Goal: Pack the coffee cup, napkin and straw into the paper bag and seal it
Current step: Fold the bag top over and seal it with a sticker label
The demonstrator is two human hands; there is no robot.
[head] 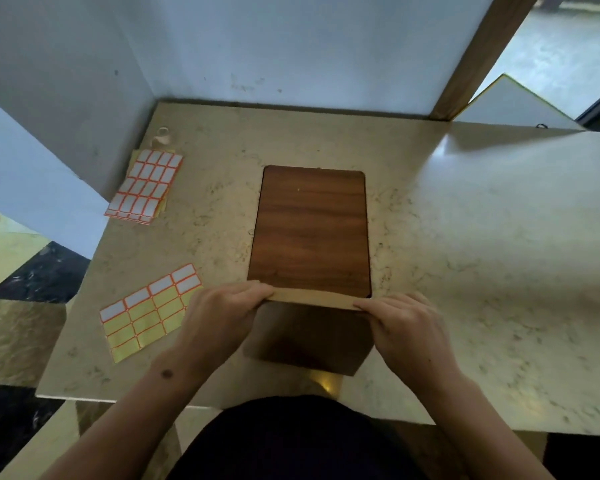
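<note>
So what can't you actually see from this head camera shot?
- Inside of the paper bag: its folded top, held by the left hand and right hand, hides any cup, napkin or straw.
- Small object behind the sticker sheets: too small to identify.

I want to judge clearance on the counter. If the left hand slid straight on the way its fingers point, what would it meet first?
The left hand points right along the paper bag's folded top; it would probably meet the right hand first, holding the same fold.
</note>
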